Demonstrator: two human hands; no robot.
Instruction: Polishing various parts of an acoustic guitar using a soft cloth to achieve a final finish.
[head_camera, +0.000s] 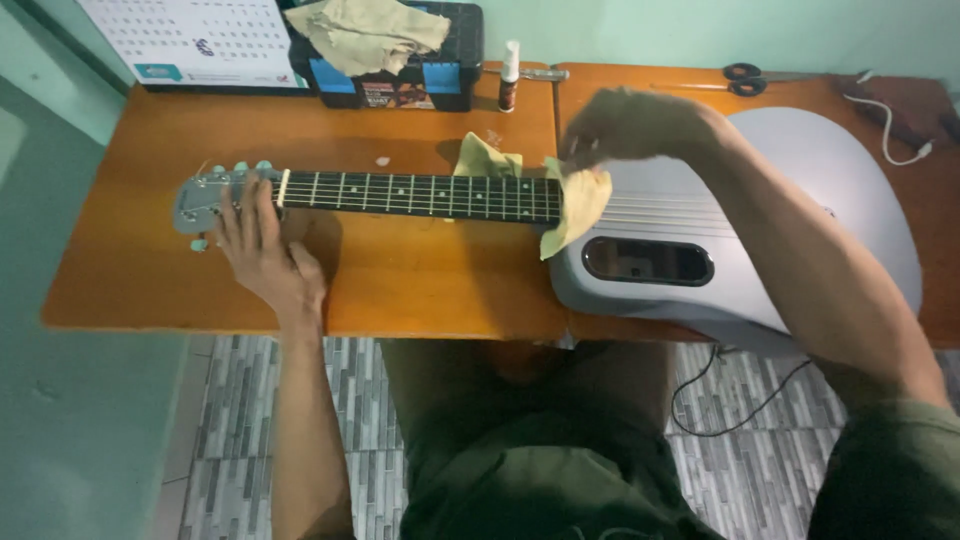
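A grey guitar (820, 190) lies flat across the orange wooden table (420, 280), its dark fretboard (420, 195) pointing left. My left hand (258, 245) rests on the neck by the grey headstock (205, 200), pressing it down. My right hand (625, 125) pinches a yellow cloth (575, 205) where the neck meets the body; the cloth drapes over the strings and down the near side. A corner of the cloth (485, 160) pokes out behind the neck.
At the back stand a black and blue box (440, 75) with another crumpled cloth (365, 30) on it, a small white bottle (509, 75), a calendar (200, 40), scissors (745, 78) and a white cable (885, 130). Tiled floor and a black cable (720, 400) lie below.
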